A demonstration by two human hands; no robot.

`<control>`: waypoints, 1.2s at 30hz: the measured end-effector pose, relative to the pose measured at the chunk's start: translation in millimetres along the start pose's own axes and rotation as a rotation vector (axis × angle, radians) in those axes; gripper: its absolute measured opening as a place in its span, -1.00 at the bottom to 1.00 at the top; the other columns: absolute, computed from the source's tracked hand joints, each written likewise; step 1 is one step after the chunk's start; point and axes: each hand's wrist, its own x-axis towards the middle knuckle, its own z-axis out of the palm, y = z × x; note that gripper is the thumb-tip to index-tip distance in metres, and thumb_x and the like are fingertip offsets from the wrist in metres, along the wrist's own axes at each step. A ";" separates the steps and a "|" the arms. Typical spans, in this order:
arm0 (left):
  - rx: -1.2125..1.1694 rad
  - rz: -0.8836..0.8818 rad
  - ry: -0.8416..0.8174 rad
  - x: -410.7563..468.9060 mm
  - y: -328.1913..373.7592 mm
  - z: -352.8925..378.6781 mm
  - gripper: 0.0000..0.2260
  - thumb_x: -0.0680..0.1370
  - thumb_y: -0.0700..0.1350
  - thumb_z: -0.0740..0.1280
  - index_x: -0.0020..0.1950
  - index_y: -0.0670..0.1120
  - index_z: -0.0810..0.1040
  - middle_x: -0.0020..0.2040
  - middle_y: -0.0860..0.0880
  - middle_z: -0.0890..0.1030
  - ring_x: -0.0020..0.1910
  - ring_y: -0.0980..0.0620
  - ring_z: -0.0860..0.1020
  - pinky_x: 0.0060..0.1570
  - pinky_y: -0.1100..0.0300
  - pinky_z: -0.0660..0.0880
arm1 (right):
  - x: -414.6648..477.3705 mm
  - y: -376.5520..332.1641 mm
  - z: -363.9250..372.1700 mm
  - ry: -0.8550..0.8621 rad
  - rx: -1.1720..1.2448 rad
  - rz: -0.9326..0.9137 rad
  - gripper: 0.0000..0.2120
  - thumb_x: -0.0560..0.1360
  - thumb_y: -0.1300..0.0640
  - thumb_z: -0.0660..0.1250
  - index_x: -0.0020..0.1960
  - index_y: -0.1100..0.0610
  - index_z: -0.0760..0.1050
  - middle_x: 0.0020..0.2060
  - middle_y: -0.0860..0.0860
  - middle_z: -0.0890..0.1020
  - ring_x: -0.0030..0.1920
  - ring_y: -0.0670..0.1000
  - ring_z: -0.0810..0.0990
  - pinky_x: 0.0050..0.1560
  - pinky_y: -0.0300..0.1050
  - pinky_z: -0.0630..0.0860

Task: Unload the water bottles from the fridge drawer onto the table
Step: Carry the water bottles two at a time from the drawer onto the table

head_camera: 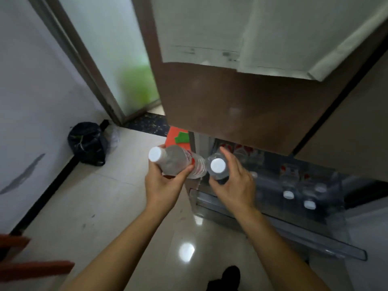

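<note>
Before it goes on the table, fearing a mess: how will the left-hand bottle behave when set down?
The bottle in the left hand is capped, so leaks seem unlikely. Its round body, held tilted, would probably roll if laid sideways. Clear plastic may flex.

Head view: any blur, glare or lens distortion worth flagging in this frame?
Head view: wide-angle bending tilts the door frame and fridge door; motion blur softens the fridge door and the drawer bottles, which sit in dim light; two glare spots on the glossy floor; the left hand gripping one bottle and the right hand gripping another bottle read clearly.
</note>
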 end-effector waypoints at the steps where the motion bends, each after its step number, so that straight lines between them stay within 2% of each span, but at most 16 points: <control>1: 0.019 0.016 0.025 1.3 -1.1 -19.8 -0.32 0.31 0.05 0.63 0.32 0.22 0.35 0.11 0.39 0.48 0.13 0.22 0.55 0.14 0.01 0.60 | 0.4 -16.7 6.0 0.009 0.010 -0.052 -0.13 0.30 0.02 0.58 0.47 -0.15 0.19 0.38 0.02 0.52 0.29 0.16 0.56 0.21 0.17 0.53; 2: 0.046 0.035 0.055 2.8 -3.7 -41.8 -0.29 0.31 0.07 0.63 0.34 0.23 0.34 0.11 0.42 0.48 0.13 0.16 0.56 0.14 0.00 0.60 | 0.8 -33.5 13.0 0.023 0.021 -0.104 -0.14 0.29 0.03 0.59 0.47 -0.12 0.23 0.37 0.02 0.53 0.28 0.16 0.57 0.20 0.16 0.54; 5: 0.113 0.065 0.146 -0.3 -15.4 -120.6 -0.29 0.31 0.09 0.61 0.33 0.35 0.31 0.08 0.48 0.48 0.11 0.17 0.53 0.12 -0.02 0.58 | -3.9 -94.4 37.5 0.016 0.057 -0.211 -0.16 0.28 0.07 0.59 0.47 -0.07 0.30 0.33 0.00 0.56 0.23 0.15 0.60 0.14 0.15 0.58; 10: 0.203 0.013 0.287 -26.0 -52.3 -278.9 -0.33 0.34 0.07 0.59 0.32 0.34 0.32 0.06 0.31 0.57 0.07 0.08 0.56 0.08 -0.03 0.56 | -37.0 -221.0 98.3 -0.093 0.218 -0.266 -0.25 0.36 0.06 0.55 0.46 -0.08 0.31 0.22 0.00 0.60 0.15 0.12 0.59 0.04 -0.15 0.45; 13: 0.288 -0.035 0.368 -48.0 -80.2 -375.7 -0.33 0.35 0.12 0.58 0.34 0.28 0.31 0.05 0.25 0.56 0.07 0.03 0.57 0.03 -0.04 0.57 | -73.0 -295.7 154.2 -0.199 0.327 -0.293 -0.29 0.38 -0.02 0.52 0.44 -0.11 0.29 0.22 -0.04 0.60 0.17 0.09 0.58 0.08 -0.03 0.53; 16: 0.342 -0.064 0.499 -73.2 -101.3 -461.6 -0.33 0.32 0.14 0.59 0.34 0.25 0.33 0.10 0.17 0.60 0.08 0.03 0.58 0.01 -0.02 0.58 | -111.4 -364.1 207.7 -0.360 0.374 -0.330 -0.31 0.36 -0.09 0.51 0.42 -0.14 0.31 0.12 -0.06 0.63 0.10 0.09 0.60 0.08 0.02 0.55; 19: 0.365 -0.122 0.631 -100.5 -118.8 -533.8 -0.30 0.31 0.15 0.59 0.37 0.24 0.35 0.16 0.12 0.62 0.11 0.01 0.59 0.02 -0.02 0.59 | -144.5 -425.4 250.3 -0.551 0.413 -0.404 -0.31 0.33 -0.11 0.53 0.38 -0.26 0.30 0.02 -0.15 0.62 0.03 0.01 0.60 0.01 0.04 0.58; 21: 0.359 -0.164 0.717 -117.9 -130.7 -575.2 -0.27 0.31 0.15 0.59 0.40 0.22 0.34 0.19 0.10 0.61 0.14 -0.02 0.58 0.07 -0.07 0.58 | -163.3 -461.5 275.7 -0.648 0.423 -0.477 -0.32 0.32 -0.12 0.52 0.34 -0.32 0.28 0.02 -0.22 0.59 0.03 -0.03 0.59 0.01 0.03 0.59; 26: 0.370 -0.273 0.891 -158.2 -162.1 -657.3 -0.25 0.32 0.11 0.59 0.44 0.14 0.34 0.23 0.08 0.59 0.20 -0.03 0.57 0.11 -0.13 0.58 | -208.5 -542.2 342.5 -0.796 0.428 -0.670 -0.30 0.34 -0.13 0.53 0.40 -0.23 0.30 0.08 -0.23 0.57 0.08 -0.11 0.56 0.08 -0.07 0.59; 29: 0.398 -0.343 0.970 -172.4 -185.7 -701.6 -0.25 0.33 0.13 0.58 0.44 0.13 0.34 0.24 0.08 0.59 0.21 -0.02 0.57 0.11 -0.14 0.58 | -233.1 -588.8 388.8 -0.891 0.448 -0.746 -0.28 0.34 -0.14 0.54 0.40 -0.24 0.28 0.11 -0.28 0.55 0.10 -0.15 0.56 0.06 -0.14 0.57; 36: 0.445 -0.454 1.076 -154.9 -237.6 -812.9 -0.26 0.33 0.13 0.58 0.44 0.13 0.35 0.25 0.09 0.60 0.21 0.01 0.58 0.15 -0.12 0.57 | -273.6 -701.8 508.6 -1.031 0.458 -0.862 -0.24 0.31 -0.16 0.53 0.42 -0.22 0.26 0.14 -0.17 0.61 0.11 -0.06 0.60 0.06 -0.01 0.61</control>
